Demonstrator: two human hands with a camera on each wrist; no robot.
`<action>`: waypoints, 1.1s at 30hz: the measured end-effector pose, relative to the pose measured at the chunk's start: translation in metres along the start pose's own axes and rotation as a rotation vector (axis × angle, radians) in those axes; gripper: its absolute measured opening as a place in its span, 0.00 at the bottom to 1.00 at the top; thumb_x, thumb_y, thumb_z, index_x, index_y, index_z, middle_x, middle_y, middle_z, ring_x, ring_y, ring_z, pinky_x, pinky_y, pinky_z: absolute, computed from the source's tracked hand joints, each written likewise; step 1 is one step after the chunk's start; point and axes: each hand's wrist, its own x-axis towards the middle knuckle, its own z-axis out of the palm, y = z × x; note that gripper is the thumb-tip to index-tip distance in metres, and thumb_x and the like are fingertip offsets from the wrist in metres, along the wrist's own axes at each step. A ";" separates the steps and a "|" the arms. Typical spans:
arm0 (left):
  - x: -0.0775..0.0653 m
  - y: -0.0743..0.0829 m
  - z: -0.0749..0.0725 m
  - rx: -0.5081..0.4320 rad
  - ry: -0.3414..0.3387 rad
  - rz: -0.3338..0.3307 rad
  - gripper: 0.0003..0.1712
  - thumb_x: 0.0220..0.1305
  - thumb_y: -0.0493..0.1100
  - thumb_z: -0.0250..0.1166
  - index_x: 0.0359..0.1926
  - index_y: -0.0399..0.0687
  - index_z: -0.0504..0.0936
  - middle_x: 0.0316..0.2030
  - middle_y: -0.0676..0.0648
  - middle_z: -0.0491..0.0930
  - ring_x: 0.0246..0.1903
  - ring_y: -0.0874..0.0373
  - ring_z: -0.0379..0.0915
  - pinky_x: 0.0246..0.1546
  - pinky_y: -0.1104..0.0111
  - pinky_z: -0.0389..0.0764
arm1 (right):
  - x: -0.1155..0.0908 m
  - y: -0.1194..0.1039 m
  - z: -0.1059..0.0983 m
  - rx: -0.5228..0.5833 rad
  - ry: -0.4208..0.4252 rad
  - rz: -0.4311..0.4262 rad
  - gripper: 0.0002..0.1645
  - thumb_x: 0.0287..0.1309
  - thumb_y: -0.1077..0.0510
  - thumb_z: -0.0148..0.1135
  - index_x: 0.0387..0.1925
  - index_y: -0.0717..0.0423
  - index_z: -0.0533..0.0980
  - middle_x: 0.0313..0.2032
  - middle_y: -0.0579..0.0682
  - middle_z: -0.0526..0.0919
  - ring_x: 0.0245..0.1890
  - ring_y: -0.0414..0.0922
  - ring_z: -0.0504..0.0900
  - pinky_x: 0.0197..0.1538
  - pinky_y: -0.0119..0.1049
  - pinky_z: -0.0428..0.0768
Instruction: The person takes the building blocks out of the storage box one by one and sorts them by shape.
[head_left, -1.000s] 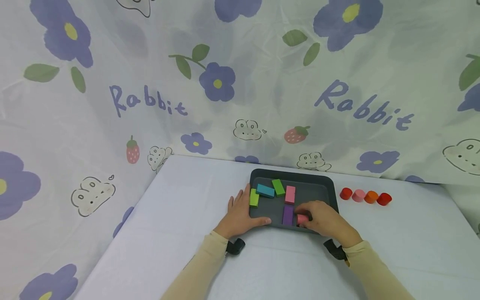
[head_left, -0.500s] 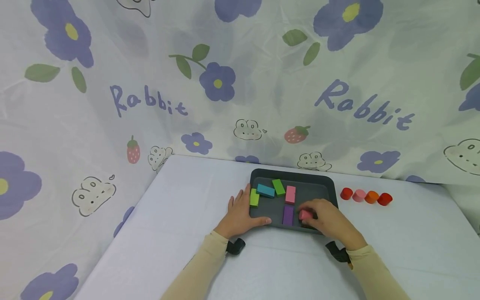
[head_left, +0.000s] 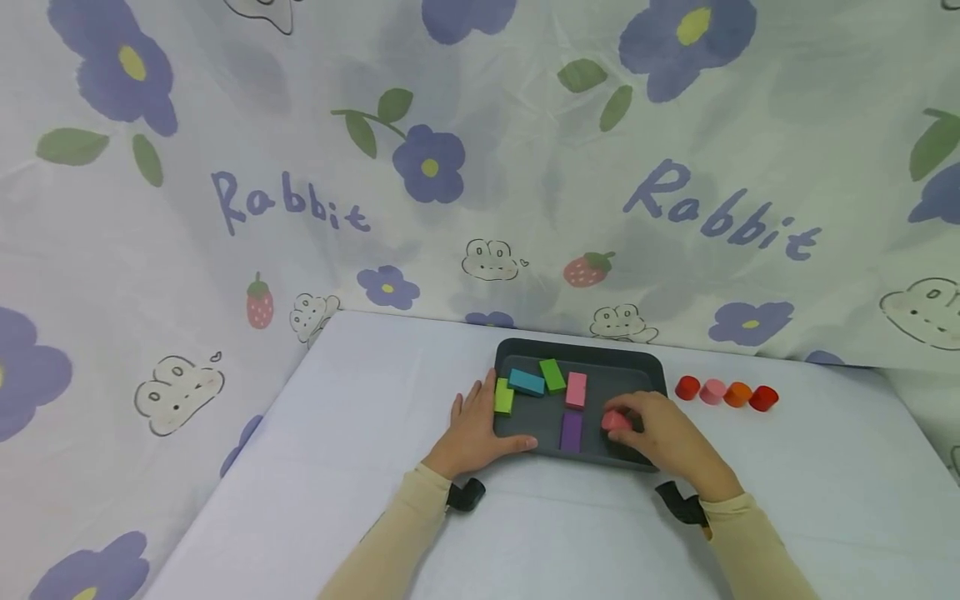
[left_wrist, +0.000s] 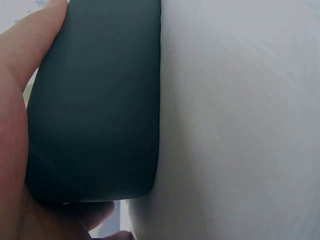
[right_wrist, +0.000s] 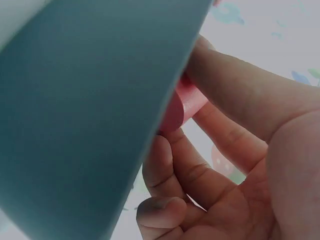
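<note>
My right hand pinches a pink cylinder block between thumb and fingertips, over the right part of a dark grey tray. In the right wrist view, the tray's wall partly hides the pink cylinder block. My left hand rests against the tray's front left corner, fingers spread along its left side and thumb at the front rim. The left wrist view shows the tray's outer wall against the hand. Inside the tray, a purple block and a pink rectangular block lie left of the right hand.
Also in the tray are a blue block, a green block and a lime block. Right of it, a row of red, pink and orange cylinders stands on the white table. A patterned cloth hangs behind.
My right hand has moved slightly right and back inside the tray, carrying the pink cylinder block away from the purple block and tilting it. The left hand stays at the tray's corner.
</note>
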 end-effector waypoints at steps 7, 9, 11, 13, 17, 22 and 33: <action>0.000 0.000 -0.001 -0.002 0.006 0.004 0.74 0.37 0.83 0.56 0.73 0.46 0.34 0.72 0.46 0.44 0.70 0.47 0.38 0.65 0.47 0.35 | -0.006 0.007 -0.009 -0.003 0.058 0.001 0.22 0.51 0.53 0.69 0.49 0.50 0.77 0.44 0.45 0.79 0.42 0.45 0.74 0.46 0.46 0.76; 0.000 0.000 0.000 0.002 0.005 0.002 0.74 0.37 0.83 0.55 0.73 0.46 0.34 0.72 0.46 0.45 0.70 0.47 0.37 0.65 0.47 0.35 | -0.007 0.008 -0.012 -0.002 0.067 0.000 0.22 0.51 0.53 0.68 0.49 0.51 0.77 0.45 0.47 0.79 0.42 0.46 0.74 0.46 0.47 0.76; 0.000 0.000 0.000 0.002 0.004 0.001 0.74 0.37 0.83 0.55 0.73 0.46 0.34 0.71 0.46 0.45 0.70 0.48 0.37 0.65 0.47 0.35 | -0.008 0.010 -0.014 0.007 0.079 -0.001 0.22 0.51 0.54 0.68 0.49 0.52 0.77 0.45 0.48 0.79 0.42 0.46 0.74 0.46 0.47 0.76; 0.000 -0.001 0.000 0.004 0.003 0.000 0.74 0.37 0.83 0.55 0.72 0.47 0.33 0.71 0.47 0.45 0.70 0.48 0.37 0.66 0.47 0.35 | -0.009 0.012 -0.017 0.011 0.091 0.008 0.22 0.51 0.54 0.68 0.49 0.52 0.77 0.45 0.48 0.79 0.43 0.47 0.74 0.46 0.48 0.76; 0.000 -0.001 0.000 0.004 0.006 0.001 0.74 0.37 0.83 0.55 0.72 0.47 0.33 0.71 0.47 0.45 0.70 0.48 0.37 0.65 0.47 0.35 | -0.010 0.015 -0.021 0.011 0.114 0.034 0.23 0.50 0.54 0.69 0.50 0.52 0.77 0.44 0.48 0.79 0.43 0.48 0.74 0.44 0.47 0.76; -0.001 -0.001 0.001 0.003 0.002 0.000 0.74 0.37 0.83 0.55 0.72 0.47 0.33 0.72 0.47 0.44 0.70 0.48 0.37 0.65 0.47 0.35 | -0.011 0.018 -0.027 -0.007 0.115 0.070 0.24 0.50 0.52 0.69 0.50 0.52 0.77 0.41 0.48 0.79 0.41 0.49 0.73 0.38 0.41 0.77; -0.001 0.001 -0.001 0.000 -0.001 -0.008 0.73 0.37 0.83 0.55 0.73 0.47 0.33 0.72 0.47 0.43 0.70 0.47 0.37 0.66 0.47 0.35 | -0.017 0.033 -0.046 0.017 0.180 0.082 0.28 0.53 0.46 0.65 0.51 0.57 0.74 0.40 0.52 0.79 0.42 0.52 0.74 0.42 0.48 0.75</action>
